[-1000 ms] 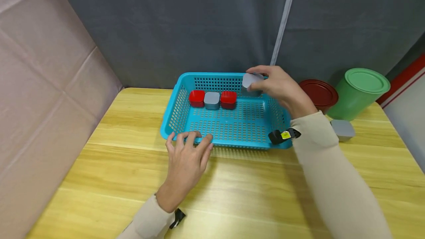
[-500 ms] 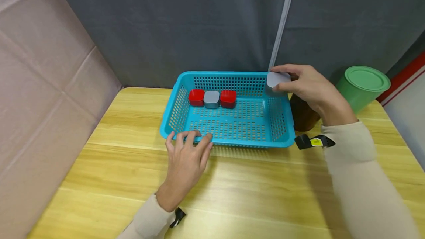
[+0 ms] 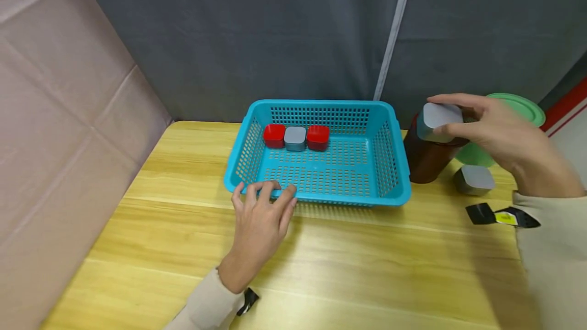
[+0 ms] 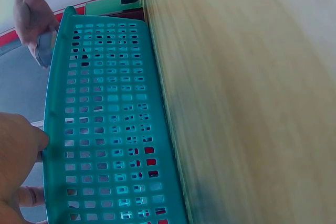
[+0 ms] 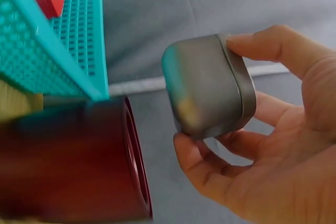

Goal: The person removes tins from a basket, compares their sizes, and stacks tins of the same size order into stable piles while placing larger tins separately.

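Observation:
My right hand (image 3: 509,136) pinches a small grey lidded box (image 5: 210,85) with rounded corners between thumb and fingers. The box is held above the dark red canister (image 3: 426,159), overlapping its top in the head view; the right wrist view shows it tilted near the canister's rim, apart from it. My left hand (image 3: 259,218) grips the near rim of a turquoise plastic basket (image 3: 399,187), fingers curled over the edge. Inside the basket, along its back left, a grey box (image 3: 295,138) sits between a red box (image 3: 274,135) and another red box (image 3: 318,137).
Another grey box (image 3: 474,180) lies on the wooden table (image 3: 348,264) right of the canister. A green canister (image 3: 518,103) stands behind my right hand, partly hidden. A grey curtain (image 3: 275,29) rises behind the basket, and a pale padded wall (image 3: 59,95) stands at left.
My right hand has carried the grey box rightward, from over the basket's back right part to above the dark red canister. My left hand and the basket have stayed in place.

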A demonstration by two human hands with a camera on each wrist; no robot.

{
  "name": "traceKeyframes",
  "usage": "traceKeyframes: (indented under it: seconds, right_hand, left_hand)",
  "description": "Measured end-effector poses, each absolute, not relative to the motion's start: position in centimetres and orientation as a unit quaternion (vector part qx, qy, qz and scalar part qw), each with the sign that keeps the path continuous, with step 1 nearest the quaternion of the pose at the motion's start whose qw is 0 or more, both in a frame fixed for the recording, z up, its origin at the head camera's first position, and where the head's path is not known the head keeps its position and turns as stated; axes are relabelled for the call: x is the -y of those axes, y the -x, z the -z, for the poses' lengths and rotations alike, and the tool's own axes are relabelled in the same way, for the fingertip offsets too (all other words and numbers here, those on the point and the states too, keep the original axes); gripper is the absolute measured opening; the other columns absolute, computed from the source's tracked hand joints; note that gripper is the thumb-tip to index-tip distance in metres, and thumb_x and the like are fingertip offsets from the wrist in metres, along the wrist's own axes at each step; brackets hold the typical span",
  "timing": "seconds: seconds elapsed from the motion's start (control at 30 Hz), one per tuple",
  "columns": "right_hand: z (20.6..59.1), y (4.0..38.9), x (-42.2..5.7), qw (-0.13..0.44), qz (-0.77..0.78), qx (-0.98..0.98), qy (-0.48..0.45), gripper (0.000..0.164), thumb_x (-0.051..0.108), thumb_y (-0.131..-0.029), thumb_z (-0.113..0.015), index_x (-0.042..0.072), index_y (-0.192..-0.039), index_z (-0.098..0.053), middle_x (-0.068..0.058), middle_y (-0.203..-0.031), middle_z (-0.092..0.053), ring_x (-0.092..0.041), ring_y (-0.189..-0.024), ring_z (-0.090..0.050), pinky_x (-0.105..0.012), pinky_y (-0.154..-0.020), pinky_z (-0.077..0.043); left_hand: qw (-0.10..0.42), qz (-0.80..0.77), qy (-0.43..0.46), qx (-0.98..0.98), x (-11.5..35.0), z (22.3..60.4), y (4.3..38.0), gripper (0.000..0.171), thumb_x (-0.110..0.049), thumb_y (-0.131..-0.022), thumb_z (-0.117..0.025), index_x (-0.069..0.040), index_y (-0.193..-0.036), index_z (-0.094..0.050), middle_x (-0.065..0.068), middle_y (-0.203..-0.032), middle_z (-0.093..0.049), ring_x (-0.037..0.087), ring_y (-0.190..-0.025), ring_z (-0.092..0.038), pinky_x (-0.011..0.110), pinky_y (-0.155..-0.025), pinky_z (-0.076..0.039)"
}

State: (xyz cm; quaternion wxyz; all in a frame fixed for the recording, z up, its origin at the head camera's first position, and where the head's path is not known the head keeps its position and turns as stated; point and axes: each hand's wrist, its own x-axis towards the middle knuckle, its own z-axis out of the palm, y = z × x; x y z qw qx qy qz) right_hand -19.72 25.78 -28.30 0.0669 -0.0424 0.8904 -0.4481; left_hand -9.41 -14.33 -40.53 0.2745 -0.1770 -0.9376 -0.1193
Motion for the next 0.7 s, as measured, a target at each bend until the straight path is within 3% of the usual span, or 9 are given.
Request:
traceKeyframes:
  seconds: [0.13, 0.27, 0.57, 0.7]
  right_hand:
    - [28.7, 18.8, -27.8, 0.040, 0.437, -0.898, 0.039, 0.056, 0.020, -0.101, -0.070, 0.028, -0.153, -0.052, 0.020, -0.126, -0.049, -0.005, -0.111, -0.047, -0.010, -0.079, -0.046]
    - [29.6, 18.0, -29.6, 0.008, 0.439, -0.897, 0.042, 0.057, 0.016, -0.100, -0.072, 0.027, -0.153, -0.054, 0.022, -0.130, -0.046, -0.002, -0.115, -0.045, -0.006, -0.079, -0.043]
    - [31.9, 16.3, -33.1, -0.039, 0.467, -0.879, 0.089, 0.061, -0.008, -0.099, -0.064, 0.017, -0.153, -0.053, 0.024, -0.136, -0.050, 0.004, -0.110, -0.050, -0.006, -0.075, -0.045]
    - [32.9, 15.6, -34.0, -0.049, 0.451, -0.887, 0.086, 0.063, -0.009, -0.097, -0.066, 0.021, -0.152, -0.055, 0.028, -0.129, -0.054, 0.007, -0.104, -0.052, -0.007, -0.073, -0.045]
  left_hand:
    - [0.274, 0.121, 0.177, 0.938, 14.3, 40.5, 9.4, 0.018, -0.032, -0.103, -0.067, -0.026, -0.118, -0.076, 0.008, -0.111, -0.072, 0.041, -0.110, -0.063, 0.078, -0.106, -0.032]
    - [0.280, 0.122, 0.179, 0.935, 14.3, 40.5, 9.4, 0.019, -0.031, -0.102, -0.068, -0.025, -0.117, -0.077, 0.009, -0.110, -0.072, 0.040, -0.110, -0.062, 0.078, -0.106, -0.032]
    - [0.294, 0.122, 0.184, 0.930, 14.4, 40.7, 9.6, 0.020, -0.033, -0.104, -0.064, -0.024, -0.117, -0.077, 0.009, -0.109, -0.072, 0.040, -0.108, -0.062, 0.078, -0.105, -0.032]
    - [0.294, 0.123, 0.185, 0.930, 14.4, 40.7, 9.5, 0.020, -0.033, -0.103, -0.065, -0.025, -0.117, -0.077, 0.009, -0.109, -0.072, 0.040, -0.108, -0.062, 0.078, -0.104, -0.033]
